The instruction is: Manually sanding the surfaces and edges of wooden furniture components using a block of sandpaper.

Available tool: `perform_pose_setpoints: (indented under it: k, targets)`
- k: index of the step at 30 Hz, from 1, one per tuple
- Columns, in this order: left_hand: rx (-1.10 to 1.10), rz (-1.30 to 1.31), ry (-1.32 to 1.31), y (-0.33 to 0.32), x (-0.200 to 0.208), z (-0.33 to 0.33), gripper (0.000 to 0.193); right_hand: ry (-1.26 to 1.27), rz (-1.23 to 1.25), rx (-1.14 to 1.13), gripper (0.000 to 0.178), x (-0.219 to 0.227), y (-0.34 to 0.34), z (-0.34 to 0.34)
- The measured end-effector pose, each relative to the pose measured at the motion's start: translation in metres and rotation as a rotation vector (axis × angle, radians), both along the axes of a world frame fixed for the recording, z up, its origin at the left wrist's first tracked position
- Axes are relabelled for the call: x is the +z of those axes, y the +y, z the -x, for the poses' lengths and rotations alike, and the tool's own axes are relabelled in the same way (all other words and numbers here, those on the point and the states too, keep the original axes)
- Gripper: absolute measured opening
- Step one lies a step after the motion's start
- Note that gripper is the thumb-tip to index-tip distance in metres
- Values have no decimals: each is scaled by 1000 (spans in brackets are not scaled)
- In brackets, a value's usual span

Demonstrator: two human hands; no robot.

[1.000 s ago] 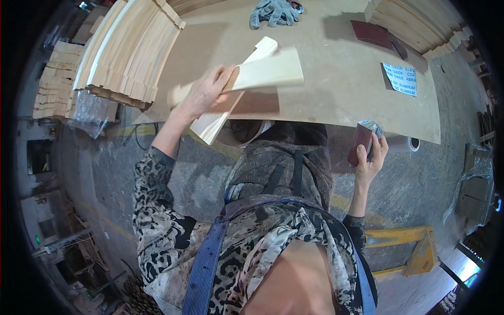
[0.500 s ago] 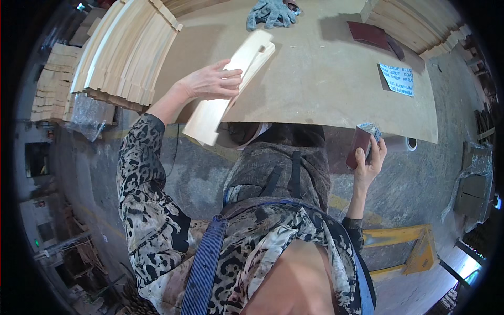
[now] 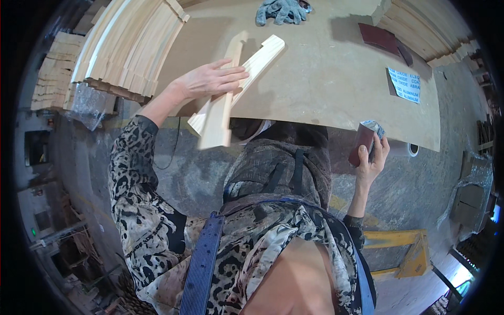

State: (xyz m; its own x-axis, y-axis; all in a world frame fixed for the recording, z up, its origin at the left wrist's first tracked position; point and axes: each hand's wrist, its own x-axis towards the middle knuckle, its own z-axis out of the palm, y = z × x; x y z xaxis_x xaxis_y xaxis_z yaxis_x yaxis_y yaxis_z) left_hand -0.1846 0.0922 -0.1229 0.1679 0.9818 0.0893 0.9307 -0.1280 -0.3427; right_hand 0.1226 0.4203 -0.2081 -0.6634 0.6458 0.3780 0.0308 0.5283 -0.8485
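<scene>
The left hand (image 3: 212, 81) holds a wooden piece (image 3: 216, 118) across another piece (image 3: 265, 56). The right hand (image 3: 370, 165) grips folded sandpaper (image 3: 362, 144).

You can reach across the table (image 3: 325, 79) between the sticks (image 3: 265, 55) and the blue sheet (image 3: 405, 88). On the left, the left hand (image 3: 216, 80) is over the sticks and blocks the way. Farther back, the gloves (image 3: 281, 11), left pile (image 3: 136, 44) and right pile (image 3: 428, 31) block.

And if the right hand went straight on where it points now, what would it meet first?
The right hand, with its folded sandpaper, would likely meet the table's near edge; depth is unclear, so it may pass above.
</scene>
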Motion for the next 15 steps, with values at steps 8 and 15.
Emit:
perform_pose_setpoints:
  k: [8,15]
  targets:
    - [-174,162,-84,30,13,3,13,5,0,-1,43,-1,-6,-1]
    - [-351,-42,50,58,12,13,16,29,57,-44,43,-1,-4,-7]
